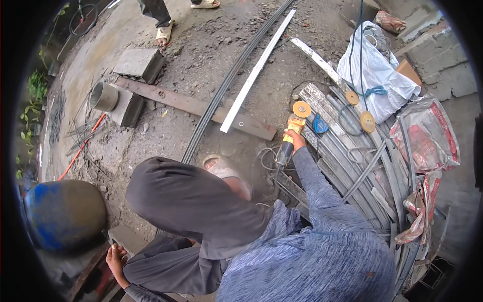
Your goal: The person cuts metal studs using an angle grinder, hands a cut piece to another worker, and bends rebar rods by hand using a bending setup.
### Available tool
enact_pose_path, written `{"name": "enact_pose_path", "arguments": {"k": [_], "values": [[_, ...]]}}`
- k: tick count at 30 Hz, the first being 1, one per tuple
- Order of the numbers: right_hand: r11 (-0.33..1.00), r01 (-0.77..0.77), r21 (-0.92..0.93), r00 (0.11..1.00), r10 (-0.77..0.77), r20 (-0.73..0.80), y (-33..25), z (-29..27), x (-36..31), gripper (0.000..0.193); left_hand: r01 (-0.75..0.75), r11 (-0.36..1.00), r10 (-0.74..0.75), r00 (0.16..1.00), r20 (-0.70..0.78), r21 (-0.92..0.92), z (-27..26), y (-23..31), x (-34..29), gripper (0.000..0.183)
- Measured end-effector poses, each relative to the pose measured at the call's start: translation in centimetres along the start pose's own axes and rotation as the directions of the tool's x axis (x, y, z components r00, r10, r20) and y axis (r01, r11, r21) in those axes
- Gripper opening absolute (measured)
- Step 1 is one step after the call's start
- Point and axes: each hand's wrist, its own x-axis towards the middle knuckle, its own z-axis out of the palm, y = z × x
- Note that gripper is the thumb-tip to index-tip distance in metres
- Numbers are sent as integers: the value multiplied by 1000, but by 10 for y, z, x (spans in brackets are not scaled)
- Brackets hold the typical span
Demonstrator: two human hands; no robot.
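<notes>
My right hand is wrapped round a yellow angle grinder with a tan disc at its far end. The grinder is over the left edge of a pile of grey metal bars, beside a blue tape measure. At the lower left, my left hand is closed beside my bent knee, near a grey block. Its fingertips are pressed together; whatever they may hold is too small to make out.
Long dark rods and a white metal bar lie ahead, across a wooden plank. Two loose discs rest on the pile near a white sack. A blue-stained rounded object stands left. Another person's feet show far off.
</notes>
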Motion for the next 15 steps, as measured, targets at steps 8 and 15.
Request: {"name": "enact_pose_path", "arguments": {"k": [8, 15], "values": [[983, 102, 155, 995, -104, 6, 2, 21, 28, 39, 30, 999, -30, 1000, -10, 33, 3, 8, -1, 35], [953, 168, 251, 975, -123, -183, 14, 54, 31, 51, 44, 996, -41, 998, -43, 75, 4, 10, -5, 37]]}}
